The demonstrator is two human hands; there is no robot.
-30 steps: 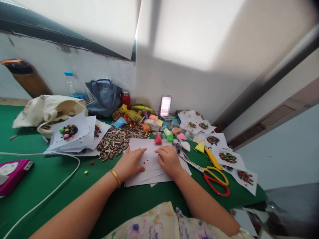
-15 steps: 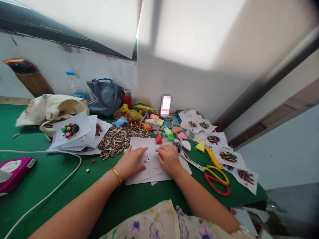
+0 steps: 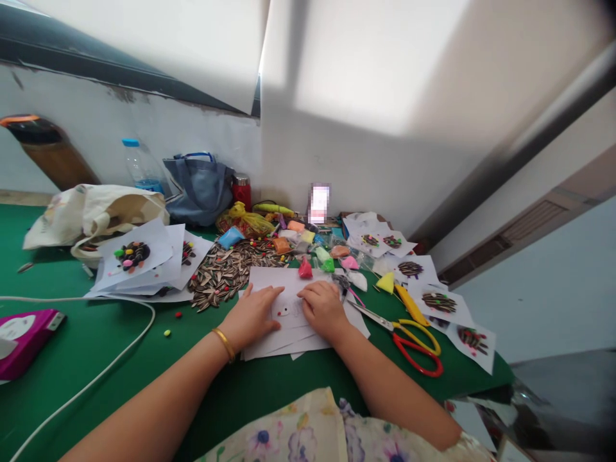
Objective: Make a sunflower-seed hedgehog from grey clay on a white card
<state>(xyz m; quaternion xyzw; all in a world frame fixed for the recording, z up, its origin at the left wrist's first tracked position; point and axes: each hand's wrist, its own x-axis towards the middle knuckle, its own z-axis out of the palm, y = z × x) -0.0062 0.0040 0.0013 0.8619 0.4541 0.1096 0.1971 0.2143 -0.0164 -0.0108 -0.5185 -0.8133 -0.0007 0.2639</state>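
A stack of white paper sheets (image 3: 269, 350) lies in front of me on the green table. On the top sheet is a small drawing with a black dot and a red dot (image 3: 278, 314). My left hand (image 3: 253, 313) rests flat on the paper's left side, thumb and fingers apart, with a gold bangle at the wrist. My right hand (image 3: 323, 309) is on the right side of the sheet, fingers bent and pressed together over the drawing. Whatever its fingertips hold is hidden. A bag of red clay (image 3: 305, 267) touches the sheet's top edge.
Sunflower seeds (image 3: 226, 273) are heaped behind the left hand. Scissors (image 3: 394, 328) with red and yellow handles lie at right, by a yellow cutter (image 3: 411, 305). Finished seed pictures (image 3: 439, 301) line the right edge; more sheets (image 3: 161, 273) are at left. A white cable (image 3: 120, 354) crosses the left.
My right hand has shifted slightly on the sheet, its fingers drawn closer together. My left hand stays flat in place. The whole view has turned a little.
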